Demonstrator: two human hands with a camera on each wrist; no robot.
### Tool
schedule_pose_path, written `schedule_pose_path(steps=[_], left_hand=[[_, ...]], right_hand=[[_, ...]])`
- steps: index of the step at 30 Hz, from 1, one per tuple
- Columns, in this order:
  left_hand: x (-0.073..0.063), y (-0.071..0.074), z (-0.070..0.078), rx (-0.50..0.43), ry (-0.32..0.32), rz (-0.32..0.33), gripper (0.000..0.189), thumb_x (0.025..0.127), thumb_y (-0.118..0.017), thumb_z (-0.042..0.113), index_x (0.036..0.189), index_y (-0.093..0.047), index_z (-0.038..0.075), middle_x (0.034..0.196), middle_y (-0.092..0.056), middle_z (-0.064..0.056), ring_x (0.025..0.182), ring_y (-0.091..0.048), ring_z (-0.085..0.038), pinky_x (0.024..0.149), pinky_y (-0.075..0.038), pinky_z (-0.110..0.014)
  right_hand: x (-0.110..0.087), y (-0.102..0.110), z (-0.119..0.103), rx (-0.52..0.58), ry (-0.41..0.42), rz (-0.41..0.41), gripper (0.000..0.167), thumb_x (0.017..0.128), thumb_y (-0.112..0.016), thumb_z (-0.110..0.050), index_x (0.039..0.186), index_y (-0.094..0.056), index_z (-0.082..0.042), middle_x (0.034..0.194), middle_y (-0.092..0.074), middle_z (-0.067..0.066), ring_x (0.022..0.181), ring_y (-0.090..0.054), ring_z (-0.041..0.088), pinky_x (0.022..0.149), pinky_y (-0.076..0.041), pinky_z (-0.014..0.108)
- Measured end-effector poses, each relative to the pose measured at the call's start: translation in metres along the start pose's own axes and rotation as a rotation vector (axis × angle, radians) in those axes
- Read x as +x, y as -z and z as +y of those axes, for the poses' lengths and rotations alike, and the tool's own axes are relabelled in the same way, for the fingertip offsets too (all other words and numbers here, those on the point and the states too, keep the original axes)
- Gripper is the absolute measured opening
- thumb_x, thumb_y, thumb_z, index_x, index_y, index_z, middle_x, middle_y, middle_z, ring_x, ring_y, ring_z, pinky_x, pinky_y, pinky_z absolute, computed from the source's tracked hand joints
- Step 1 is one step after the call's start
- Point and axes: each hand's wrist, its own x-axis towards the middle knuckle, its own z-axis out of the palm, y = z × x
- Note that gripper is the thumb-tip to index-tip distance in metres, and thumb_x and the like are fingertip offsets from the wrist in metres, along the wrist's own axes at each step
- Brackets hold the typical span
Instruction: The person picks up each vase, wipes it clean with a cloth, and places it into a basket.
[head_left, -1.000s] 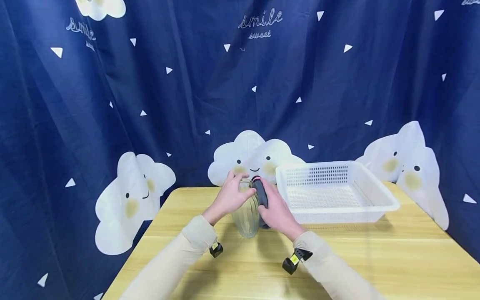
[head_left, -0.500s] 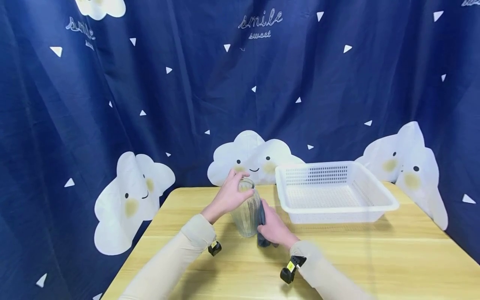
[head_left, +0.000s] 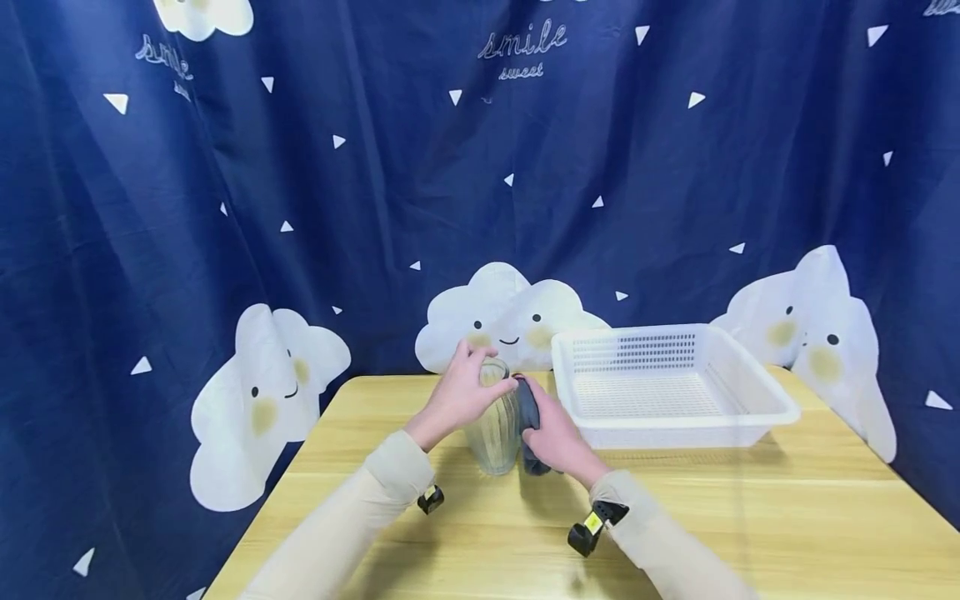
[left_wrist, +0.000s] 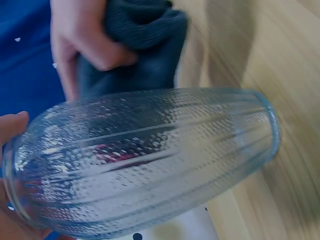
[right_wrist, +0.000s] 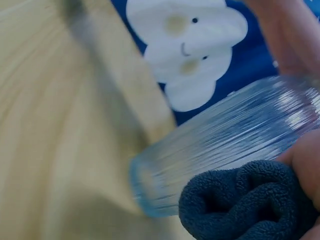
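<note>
A clear ribbed glass vase (head_left: 495,437) is nearly upright over the table, mouth up; whether its base touches the wood I cannot tell. My left hand (head_left: 456,398) grips it round the rim, thumb and fingers on either side of the neck. In my right hand (head_left: 558,435) is a folded dark grey-blue cloth (head_left: 529,417), held against the vase's right side. Its thick fuzzy folds show in the right wrist view, where the cloth (right_wrist: 245,205) covers part of the glass. Through the vase (left_wrist: 150,160) in the left wrist view, a blurred reddish patch appears.
A white plastic basket (head_left: 675,429) with slotted walls stands at the back right of the wooden table (head_left: 480,542). Behind the table hangs a dark blue curtain (head_left: 390,183) with clouds and triangles. Each wrist carries a small black camera (head_left: 585,537).
My right hand slid the cloth down the vase's side, then came back up partway. The left hand has stayed at the rim and the vase has barely moved.
</note>
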Motion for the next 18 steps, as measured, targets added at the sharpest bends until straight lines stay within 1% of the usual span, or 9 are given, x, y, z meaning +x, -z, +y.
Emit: schedule_pose_path(steps=[3, 6, 9, 13, 15, 18], left_hand=[[-0.002, 0.003, 0.004, -0.004, 0.004, -0.006, 0.063, 0.089, -0.072, 0.047, 0.137, -0.059, 0.009, 0.118, -0.048, -0.009, 0.101, -0.057, -0.023, 0.091, -0.049, -0.041], [-0.002, 0.006, 0.008, -0.038, -0.011, -0.020, 0.060, 0.089, -0.072, 0.040, 0.138, -0.058, 0.008, 0.123, -0.049, -0.014, 0.106, -0.056, -0.026, 0.094, -0.048, -0.044], [-0.001, 0.006, 0.008, -0.069, -0.012, -0.026, 0.055, 0.088, -0.071, 0.034, 0.135, -0.060, 0.008, 0.123, -0.049, -0.015, 0.106, -0.055, -0.026, 0.093, -0.047, -0.043], [-0.002, 0.002, 0.007, -0.072, 0.003, -0.014, 0.051, 0.085, -0.069, 0.032, 0.131, -0.061, 0.010, 0.118, -0.048, -0.007, 0.103, -0.055, -0.024, 0.089, -0.046, -0.038], [-0.003, 0.001, 0.006, -0.065, -0.005, -0.005, 0.051, 0.085, -0.067, 0.033, 0.130, -0.061, 0.011, 0.117, -0.047, -0.005, 0.102, -0.054, -0.024, 0.088, -0.046, -0.038], [-0.004, 0.000, 0.005, -0.059, -0.021, 0.006, 0.050, 0.086, -0.066, 0.035, 0.130, -0.061, 0.012, 0.117, -0.047, -0.003, 0.104, -0.052, -0.023, 0.089, -0.046, -0.038]], right_hand=[[0.003, 0.012, -0.014, -0.042, 0.047, 0.069, 0.092, 0.078, -0.065, 0.003, 0.160, -0.028, -0.018, 0.142, -0.052, 0.020, 0.112, -0.057, 0.033, 0.092, -0.048, 0.051], [0.005, 0.017, -0.024, -0.084, 0.074, 0.105, 0.094, 0.079, -0.066, 0.002, 0.160, -0.028, -0.025, 0.144, -0.050, 0.015, 0.109, -0.058, 0.032, 0.088, -0.050, 0.049], [0.005, 0.014, -0.025, -0.109, 0.073, 0.084, 0.096, 0.080, -0.066, 0.002, 0.161, -0.023, -0.026, 0.143, -0.048, 0.015, 0.105, -0.060, 0.032, 0.083, -0.052, 0.048], [0.003, 0.005, -0.017, -0.081, 0.025, 0.035, 0.097, 0.081, -0.065, 0.003, 0.162, -0.018, -0.024, 0.145, -0.045, 0.018, 0.107, -0.059, 0.032, 0.082, -0.052, 0.047], [0.002, 0.000, -0.012, -0.057, 0.011, 0.022, 0.097, 0.080, -0.065, 0.004, 0.162, -0.020, -0.021, 0.145, -0.046, 0.021, 0.112, -0.057, 0.033, 0.086, -0.051, 0.050], [0.002, -0.007, -0.003, -0.052, 0.001, -0.008, 0.096, 0.078, -0.065, 0.004, 0.161, -0.022, -0.016, 0.143, -0.049, 0.024, 0.119, -0.056, 0.036, 0.094, -0.049, 0.054]])
